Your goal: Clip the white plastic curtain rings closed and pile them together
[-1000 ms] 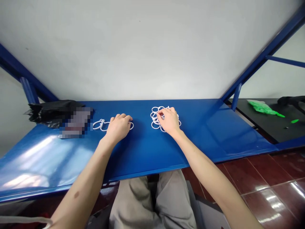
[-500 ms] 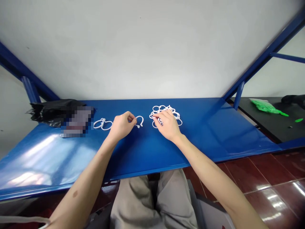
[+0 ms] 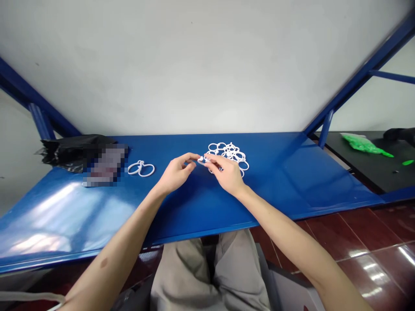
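Observation:
My right hand (image 3: 228, 172) pinches a white plastic ring (image 3: 201, 161) with a knobbed end, held just over the near left side of a pile of similar white rings (image 3: 240, 156). Most of the held ring is hidden by the fingers. Close beside it on the left is my left hand (image 3: 179, 172), with thumb and forefinger apart. Its forefinger tip is at the ring's edge, and I cannot tell if it touches. Farther left, a pair of white rings (image 3: 146, 170) joined by a small knob lies on the blue table (image 3: 194, 211).
A black plastic bag (image 3: 69, 151) and a blurred-out flat object (image 3: 106, 166) lie at the table's left. Blue metal posts (image 3: 326, 129) stand at both ends, with a pale wall behind. A green bag (image 3: 363, 144) rests on a black table at right.
My left hand has moved right with the open ring, which my right hand now pinches. The left fingers have parted. My right hand has shifted slightly left from over the pile.

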Tool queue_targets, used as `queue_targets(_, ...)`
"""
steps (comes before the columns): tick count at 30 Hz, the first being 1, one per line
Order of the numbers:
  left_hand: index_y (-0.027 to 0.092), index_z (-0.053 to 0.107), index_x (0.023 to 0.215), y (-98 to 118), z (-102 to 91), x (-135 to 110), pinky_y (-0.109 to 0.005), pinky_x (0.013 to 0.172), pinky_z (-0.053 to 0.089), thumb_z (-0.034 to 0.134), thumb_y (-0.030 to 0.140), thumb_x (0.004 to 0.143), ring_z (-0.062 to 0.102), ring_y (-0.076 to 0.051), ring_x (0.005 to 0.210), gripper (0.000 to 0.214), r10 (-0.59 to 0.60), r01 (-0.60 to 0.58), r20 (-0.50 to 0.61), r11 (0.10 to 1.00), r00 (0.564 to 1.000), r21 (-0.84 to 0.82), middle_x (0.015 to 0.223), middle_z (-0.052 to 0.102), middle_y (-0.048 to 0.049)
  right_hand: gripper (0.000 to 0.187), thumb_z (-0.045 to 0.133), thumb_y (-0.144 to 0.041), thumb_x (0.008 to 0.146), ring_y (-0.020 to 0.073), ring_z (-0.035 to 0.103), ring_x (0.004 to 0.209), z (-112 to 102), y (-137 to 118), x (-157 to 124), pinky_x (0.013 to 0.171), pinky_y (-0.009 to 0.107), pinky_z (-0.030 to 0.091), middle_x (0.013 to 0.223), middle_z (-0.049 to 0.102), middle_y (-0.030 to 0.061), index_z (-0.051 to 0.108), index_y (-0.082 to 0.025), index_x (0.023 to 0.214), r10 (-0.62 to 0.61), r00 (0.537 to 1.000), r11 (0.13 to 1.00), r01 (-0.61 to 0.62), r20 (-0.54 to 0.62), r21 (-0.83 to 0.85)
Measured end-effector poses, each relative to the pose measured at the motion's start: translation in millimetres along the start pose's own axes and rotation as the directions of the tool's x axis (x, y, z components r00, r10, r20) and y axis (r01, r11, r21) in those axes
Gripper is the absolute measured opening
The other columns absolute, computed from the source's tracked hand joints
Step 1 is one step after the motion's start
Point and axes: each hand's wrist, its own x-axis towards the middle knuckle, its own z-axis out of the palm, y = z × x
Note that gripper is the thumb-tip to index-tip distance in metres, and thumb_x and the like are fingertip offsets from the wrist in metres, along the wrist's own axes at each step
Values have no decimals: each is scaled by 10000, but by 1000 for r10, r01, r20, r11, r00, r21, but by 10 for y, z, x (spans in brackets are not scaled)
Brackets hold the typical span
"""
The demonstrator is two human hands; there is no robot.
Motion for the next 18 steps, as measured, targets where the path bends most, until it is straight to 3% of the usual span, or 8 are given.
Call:
queue_targets(2,205,701,1119,52,28,-26,-299,785,507,558,427,908,672,-198,922,339,53,-53,1,998,999,19,1084,750,-59,230,670,-359,970,181,759,774,-7,19,0,753,327,631,919,789,23,676,-235,1164,122,993,991,-121,4,64)
queue_targets(5,211,713,1064,89,75,-54,-302,797,508,558,480,935,688,-199,905,336,93,-92,-25,995,995,43,1040,762,-50,223,674,-445,954,184,757,758,-5,24,-4,725,325,626,902,778,22,657,-239,1036,171,985,978,-174,41,113)
queue_targets(8,213,706,1062,59,113,-49,-293,736,517,585,504,930,691,-172,780,342,86,-87,-64,996,994,-15,994,766,-43,232,664,-468,956,182,753,785,1,3,-9,739,325,623,909,765,26,648,-240,997,149,988,978,-154,42,139)
queue_targets(13,194,677,1102,14,145,-18,-289,673,533,638,556,900,664,-153,654,416,24,-56,-126,966,992,-252,816,762,-34,293,671,-422,957,184,742,840,12,-17,-27,760,329,622,953,749,37,619,-245,1184,132,991,984,-131,-8,120)
queue_targets(18,178,722,1063,42,184,-32,-298,673,550,701,579,849,690,-175,673,455,-1,-37,-121,949,993,-314,791,779,-58,130,602,-325,1005,159,724,781,5,-24,-31,731,304,604,945,754,31,672,-235,1068,31,999,999,-30,-31,23)
